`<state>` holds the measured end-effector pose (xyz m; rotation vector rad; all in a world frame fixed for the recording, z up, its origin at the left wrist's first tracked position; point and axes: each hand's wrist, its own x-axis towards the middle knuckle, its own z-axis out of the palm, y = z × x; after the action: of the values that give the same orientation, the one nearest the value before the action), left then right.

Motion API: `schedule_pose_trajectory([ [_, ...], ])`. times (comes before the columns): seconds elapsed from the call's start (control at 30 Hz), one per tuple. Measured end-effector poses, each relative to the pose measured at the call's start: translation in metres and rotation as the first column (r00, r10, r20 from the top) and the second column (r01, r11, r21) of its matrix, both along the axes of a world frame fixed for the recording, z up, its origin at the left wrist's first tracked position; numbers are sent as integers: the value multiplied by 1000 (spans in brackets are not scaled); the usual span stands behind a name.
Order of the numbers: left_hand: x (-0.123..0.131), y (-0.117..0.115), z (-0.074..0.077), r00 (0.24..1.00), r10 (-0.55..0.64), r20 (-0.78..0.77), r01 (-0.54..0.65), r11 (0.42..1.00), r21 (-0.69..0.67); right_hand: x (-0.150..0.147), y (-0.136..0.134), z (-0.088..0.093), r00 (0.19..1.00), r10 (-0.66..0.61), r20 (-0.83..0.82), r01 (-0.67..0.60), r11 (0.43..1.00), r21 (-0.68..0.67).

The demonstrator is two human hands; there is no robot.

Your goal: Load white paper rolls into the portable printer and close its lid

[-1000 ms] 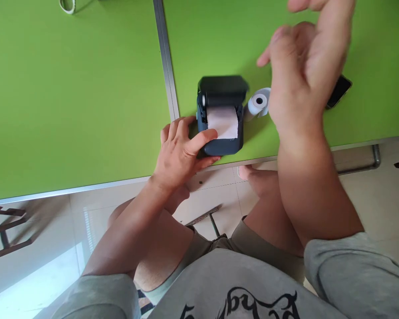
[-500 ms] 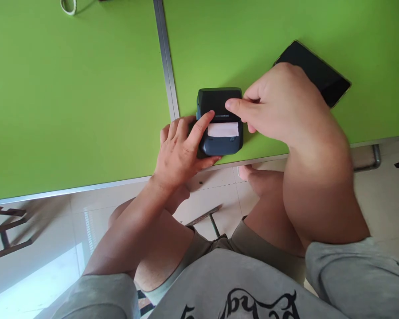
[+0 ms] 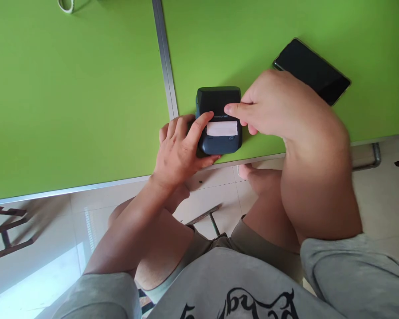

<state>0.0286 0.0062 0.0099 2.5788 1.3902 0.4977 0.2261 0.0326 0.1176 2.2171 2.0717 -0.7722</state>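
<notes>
A small dark label printer [image 3: 220, 144] lies at the front edge of the green table, its black lid down. A strip of white label paper [image 3: 222, 129] shows in its slot. My left hand [image 3: 177, 146] is wrapped round the printer's left side, one finger on the lid and the thumb along the near edge. From the right, my right hand [image 3: 262, 106] grips the printer's edge, its thumb on top of the lid and its fingers curled at the side. The tips of those fingers are partly hidden.
A dark phone [image 3: 314, 71] lies behind my right wrist. A metal seam [image 3: 166, 57] crosses the green tabletop [image 3: 86, 97]. At the far left edge is a white loop [image 3: 66, 6]. Below the table are my legs, tiled floor and a dark metal frame [image 3: 8, 235].
Both hands keep their places on the printer. My right forearm has shifted slightly left and the wrist slightly lower, uncovering a little more of the phone.
</notes>
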Motion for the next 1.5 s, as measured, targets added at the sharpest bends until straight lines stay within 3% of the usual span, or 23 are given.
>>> schedule_pose_trajectory([
  [0.13,0,0,0,1000,9,-11,-9,1000,0,0,0,-1,1000,10,-1,-10,1000,-30],
  [0.4,0,1,-4,994,55,94,-49,997,-60,3,-3,-5,998,64,1,-63,995,71],
  [0.63,1,2,-6,995,68,73,-61,995,-83,0,-2,-7,997,44,61,-49,996,79],
  [0.8,-2,2,-6,997,67,38,-65,996,-64,9,-9,-2,992,87,-88,-69,979,190],
  [0.87,-3,3,-5,997,69,31,-67,996,-59,14,-10,0,987,51,-153,-4,956,293],
  [0.93,-3,3,-4,997,70,26,-68,996,-61,18,-9,-1,984,18,-179,64,896,439],
  [1.03,-3,3,-3,997,68,23,-67,995,-70,20,-5,-9,982,128,-141,-23,812,584],
  [1.13,-3,4,-2,997,68,27,-65,994,-82,20,0,-21,978,204,-46,-158,864,478],
  [1.2,-3,4,0,997,70,23,-67,993,-96,20,2,-27,983,185,-14,-164,902,399],
  [1.5,-3,5,2,996,80,31,-76,992,-101,16,2,-32,976,203,-75,-163,918,361],
])
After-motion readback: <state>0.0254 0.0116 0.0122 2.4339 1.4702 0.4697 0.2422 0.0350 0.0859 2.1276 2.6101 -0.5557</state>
